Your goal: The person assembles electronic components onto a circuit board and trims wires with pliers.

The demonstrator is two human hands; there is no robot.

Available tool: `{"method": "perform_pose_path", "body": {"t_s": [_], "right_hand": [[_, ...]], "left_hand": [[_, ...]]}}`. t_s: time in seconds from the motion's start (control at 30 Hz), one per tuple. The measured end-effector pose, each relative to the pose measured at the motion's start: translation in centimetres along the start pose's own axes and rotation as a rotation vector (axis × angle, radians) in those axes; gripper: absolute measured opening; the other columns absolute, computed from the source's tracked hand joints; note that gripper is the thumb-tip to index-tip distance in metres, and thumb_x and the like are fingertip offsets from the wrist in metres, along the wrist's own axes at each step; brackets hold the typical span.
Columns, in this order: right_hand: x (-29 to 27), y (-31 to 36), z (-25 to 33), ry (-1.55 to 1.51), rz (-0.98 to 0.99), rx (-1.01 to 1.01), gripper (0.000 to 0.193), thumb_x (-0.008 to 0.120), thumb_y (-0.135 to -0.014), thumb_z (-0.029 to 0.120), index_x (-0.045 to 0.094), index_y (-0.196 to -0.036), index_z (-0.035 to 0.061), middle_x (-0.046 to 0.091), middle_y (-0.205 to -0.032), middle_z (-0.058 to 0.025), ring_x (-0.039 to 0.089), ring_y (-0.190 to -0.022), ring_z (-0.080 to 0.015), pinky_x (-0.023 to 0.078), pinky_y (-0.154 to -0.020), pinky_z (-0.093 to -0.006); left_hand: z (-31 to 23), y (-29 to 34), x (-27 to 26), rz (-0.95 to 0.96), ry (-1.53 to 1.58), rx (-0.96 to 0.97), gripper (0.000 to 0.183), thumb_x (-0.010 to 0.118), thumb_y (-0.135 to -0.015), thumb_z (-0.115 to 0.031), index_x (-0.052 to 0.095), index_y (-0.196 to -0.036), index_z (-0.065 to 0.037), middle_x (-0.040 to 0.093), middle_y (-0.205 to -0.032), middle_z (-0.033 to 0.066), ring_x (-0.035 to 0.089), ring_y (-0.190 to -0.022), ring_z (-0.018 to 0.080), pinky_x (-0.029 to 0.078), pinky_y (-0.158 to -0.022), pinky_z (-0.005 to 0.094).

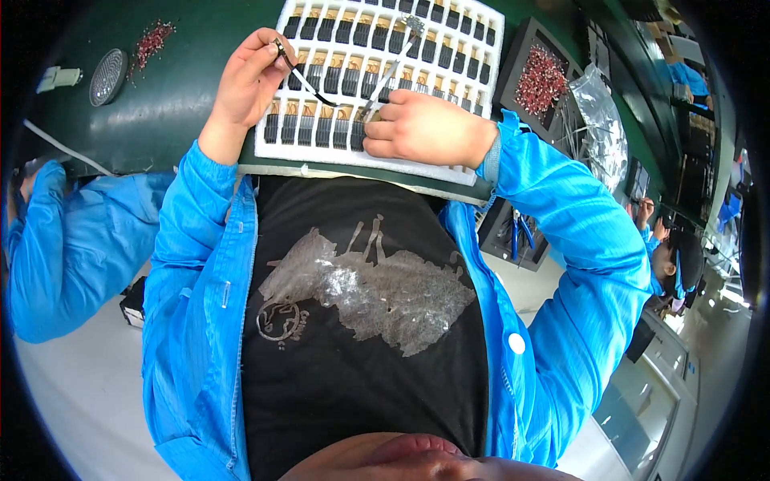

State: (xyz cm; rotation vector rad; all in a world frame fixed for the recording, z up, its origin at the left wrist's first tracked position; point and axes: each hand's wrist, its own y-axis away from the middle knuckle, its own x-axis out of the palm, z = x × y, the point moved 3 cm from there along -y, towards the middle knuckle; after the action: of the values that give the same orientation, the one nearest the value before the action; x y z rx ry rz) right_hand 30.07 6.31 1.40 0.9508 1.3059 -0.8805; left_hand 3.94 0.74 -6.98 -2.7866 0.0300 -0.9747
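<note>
Green bench, one white tray [481, 32]; left hand [245, 84] fingers pinching tweezers [309, 80], right hand [421, 128] fingers pinching component [370, 116].

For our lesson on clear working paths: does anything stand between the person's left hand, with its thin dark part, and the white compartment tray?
Nothing visible does. The left hand holds the thin dark part directly over the white tray. The right hand, with tweezers, rests to one side.

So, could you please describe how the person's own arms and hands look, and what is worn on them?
Both arms are covered by long bright blue sleeves of a thin, smooth work jacket, creased at the elbows. The right sleeve ends in a gathered cuff of paler blue at the wrist; the left sleeve ends plainly at the wrist. The left hand and right hand are bare, with no gloves, and no rings or watch show.
</note>
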Motion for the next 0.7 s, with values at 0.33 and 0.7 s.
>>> {"method": "perform_pose_path", "body": {"t_s": [0.33, 0.7], "right_hand": [[-3.2, 4.3, 0.3, -0.143, -0.322, 0.715, 0.025, 0.069, -0.082, 0.014, 0.063, -0.105, 0.0062, 0.066, -0.101, -0.0105, 0.065, -0.094, -0.0295, 0.053, -0.083, -0.0418], [0.3, 6.5, -0.2, -0.227, -0.510, 1.047, 0.024, 0.073, -0.086, 0.016, 0.072, -0.106, 0.0033, 0.063, -0.097, -0.0141, 0.063, -0.093, -0.0350, 0.052, -0.085, -0.0439]], "left_hand": [[-0.6, 0.0, 1.2, -0.122, -0.085, -0.050, 0.008, 0.054, -0.100, -0.012, 0.052, -0.094, -0.008, 0.046, -0.082, 0.0009, 0.042, -0.081, 0.0142, 0.037, -0.084, 0.0309], [-1.7, 0.4, 4.7, -0.116, -0.292, -0.167, 0.007, 0.056, -0.099, -0.013, 0.053, -0.097, -0.008, 0.046, -0.083, 0.0000, 0.042, -0.081, 0.0126, 0.036, -0.079, 0.0277]]}}
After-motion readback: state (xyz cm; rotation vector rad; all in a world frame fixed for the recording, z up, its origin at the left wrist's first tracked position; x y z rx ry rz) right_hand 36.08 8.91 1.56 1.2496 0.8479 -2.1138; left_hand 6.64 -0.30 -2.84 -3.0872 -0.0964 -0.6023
